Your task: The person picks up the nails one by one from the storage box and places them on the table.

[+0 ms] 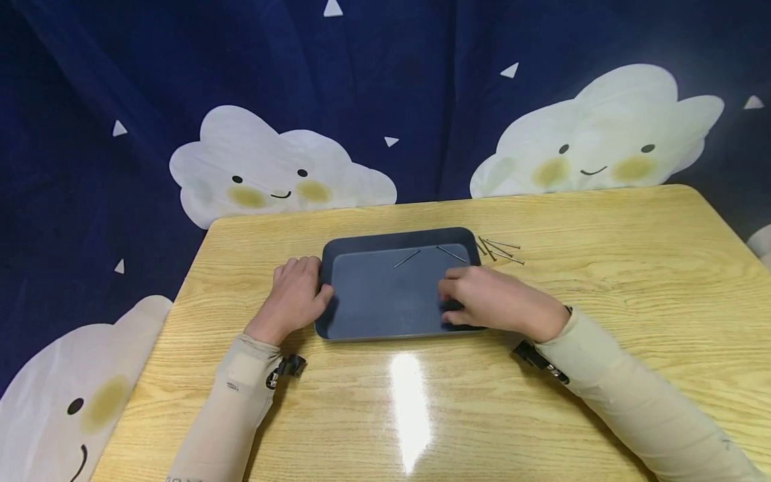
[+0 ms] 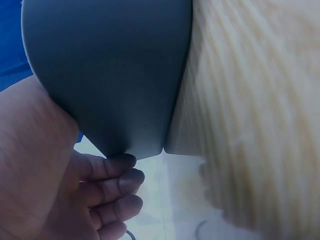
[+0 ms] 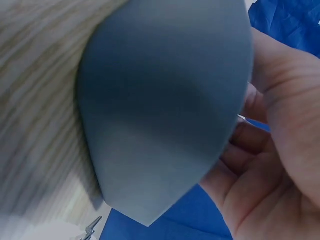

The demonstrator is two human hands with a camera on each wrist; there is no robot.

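A dark grey rectangular tray [image 1: 385,301] lies on the table. My left hand [image 1: 295,294] grips its left end, the thumb over the rim and the fingers along the outside; in the left wrist view the fingertips lie by the tray's outer wall [image 2: 110,80]. My right hand [image 1: 484,298] reaches over the right wall, its bent fingers low inside the tray. The right wrist view has the tray wall [image 3: 160,110] covering those fingertips, so whether they pinch anything is hidden. One thin nail [image 1: 406,258] and another nail [image 1: 450,254] lie on the tray floor near the far side.
Several loose nails [image 1: 502,244] lie on the wooden table [image 1: 602,268] just outside the tray's far right corner. A dark blue cloth with white clouds [image 1: 421,100] hangs behind the table's far edge.
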